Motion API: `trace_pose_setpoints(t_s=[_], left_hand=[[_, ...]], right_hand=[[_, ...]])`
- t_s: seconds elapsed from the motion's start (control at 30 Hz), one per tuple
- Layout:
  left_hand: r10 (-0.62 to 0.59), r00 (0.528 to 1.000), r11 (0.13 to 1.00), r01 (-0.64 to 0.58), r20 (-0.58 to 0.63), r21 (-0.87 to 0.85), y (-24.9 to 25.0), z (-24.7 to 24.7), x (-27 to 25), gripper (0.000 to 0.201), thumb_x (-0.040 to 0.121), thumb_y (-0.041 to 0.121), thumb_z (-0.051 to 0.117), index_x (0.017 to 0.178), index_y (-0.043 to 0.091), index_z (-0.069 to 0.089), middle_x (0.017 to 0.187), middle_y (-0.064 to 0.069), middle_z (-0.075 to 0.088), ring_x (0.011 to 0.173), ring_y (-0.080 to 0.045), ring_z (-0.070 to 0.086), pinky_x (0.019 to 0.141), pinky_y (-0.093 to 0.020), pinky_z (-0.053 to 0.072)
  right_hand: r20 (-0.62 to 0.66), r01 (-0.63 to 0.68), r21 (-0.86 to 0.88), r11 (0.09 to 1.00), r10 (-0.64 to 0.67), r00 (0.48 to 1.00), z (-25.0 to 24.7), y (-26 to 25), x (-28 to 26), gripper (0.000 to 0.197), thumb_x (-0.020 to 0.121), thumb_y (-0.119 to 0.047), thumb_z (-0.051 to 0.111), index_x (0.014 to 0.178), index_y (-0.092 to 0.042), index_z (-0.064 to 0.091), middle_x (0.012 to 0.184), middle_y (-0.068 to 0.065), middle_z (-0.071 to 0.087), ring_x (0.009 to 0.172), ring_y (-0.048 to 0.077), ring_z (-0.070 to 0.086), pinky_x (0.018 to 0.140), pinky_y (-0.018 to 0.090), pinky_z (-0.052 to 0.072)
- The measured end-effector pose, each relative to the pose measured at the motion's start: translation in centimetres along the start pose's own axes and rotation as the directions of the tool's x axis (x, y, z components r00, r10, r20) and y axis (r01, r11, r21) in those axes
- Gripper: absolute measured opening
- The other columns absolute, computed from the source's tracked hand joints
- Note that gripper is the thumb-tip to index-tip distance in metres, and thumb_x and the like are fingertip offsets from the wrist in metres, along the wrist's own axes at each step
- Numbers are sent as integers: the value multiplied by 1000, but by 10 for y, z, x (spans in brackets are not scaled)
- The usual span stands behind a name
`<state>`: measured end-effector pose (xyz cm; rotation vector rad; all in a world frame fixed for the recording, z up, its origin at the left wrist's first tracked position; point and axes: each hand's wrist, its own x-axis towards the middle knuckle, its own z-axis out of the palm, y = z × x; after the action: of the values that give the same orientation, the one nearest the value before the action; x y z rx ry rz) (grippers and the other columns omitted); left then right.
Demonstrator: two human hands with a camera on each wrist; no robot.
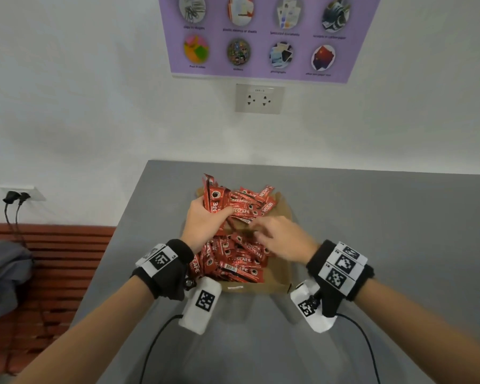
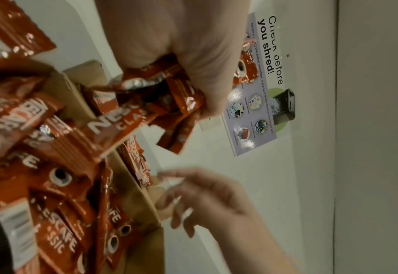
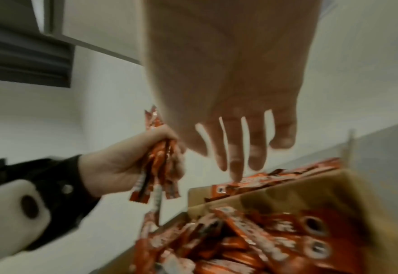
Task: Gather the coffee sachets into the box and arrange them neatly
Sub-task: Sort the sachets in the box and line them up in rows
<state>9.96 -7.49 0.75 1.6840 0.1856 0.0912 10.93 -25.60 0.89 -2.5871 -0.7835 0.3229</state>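
A brown cardboard box [image 1: 281,284] sits on the grey table, full of red coffee sachets [image 1: 239,259] lying in a loose heap in two compartments. My left hand [image 1: 203,220] grips a bunch of sachets [image 1: 215,200] upright over the far compartment; in the right wrist view that bunch [image 3: 156,166] sticks out above and below the fist. My right hand [image 1: 277,236] hovers over the divider with fingers spread and straight, holding nothing. Its fingertips [image 3: 236,176] hang just above the far sachets [image 3: 263,180].
The grey table [image 1: 385,245] ends at a left edge beside a red slatted bench [image 1: 53,259] with grey cloth on it. A white wall stands close behind the box, with a socket [image 1: 259,98] and a purple poster [image 1: 261,37]. Cables trail from both wrists.
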Motion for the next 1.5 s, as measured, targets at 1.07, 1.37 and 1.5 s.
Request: trace_pose_setpoints(t_s=[1.07, 1.37, 1.5], left_hand=[[-153, 669, 375, -642, 727, 669, -38, 21, -15, 26, 90, 29, 57, 111, 14, 58, 112, -1, 65, 97, -17, 62, 88, -26, 47], [-119, 667, 391, -649, 735, 653, -45, 19, -14, 21, 87, 26, 60, 104, 14, 59, 103, 0, 67, 89, -16, 63, 85, -27, 50], [-105, 661, 396, -657, 743, 641, -46, 19, -14, 25, 86, 28, 61, 108, 15, 59, 106, 1, 66, 92, -15, 63, 87, -27, 49]], right_hand=[[-282, -309, -212, 927, 245, 928, 41, 48, 4, 15, 87, -35, 61, 85, -20, 63, 89, -4, 66, 87, 18, 61, 78, 30, 41], [-125, -83, -385, 919, 37, 992, 42, 38, 6, 21, 91, -39, 55, 98, -23, 67, 92, -8, 66, 90, 15, 57, 80, 33, 24], [-130, -26, -346, 938, -20, 991, 39, 33, 10, 20, 88, -34, 59, 102, -20, 59, 97, -7, 61, 91, 15, 56, 82, 34, 27]])
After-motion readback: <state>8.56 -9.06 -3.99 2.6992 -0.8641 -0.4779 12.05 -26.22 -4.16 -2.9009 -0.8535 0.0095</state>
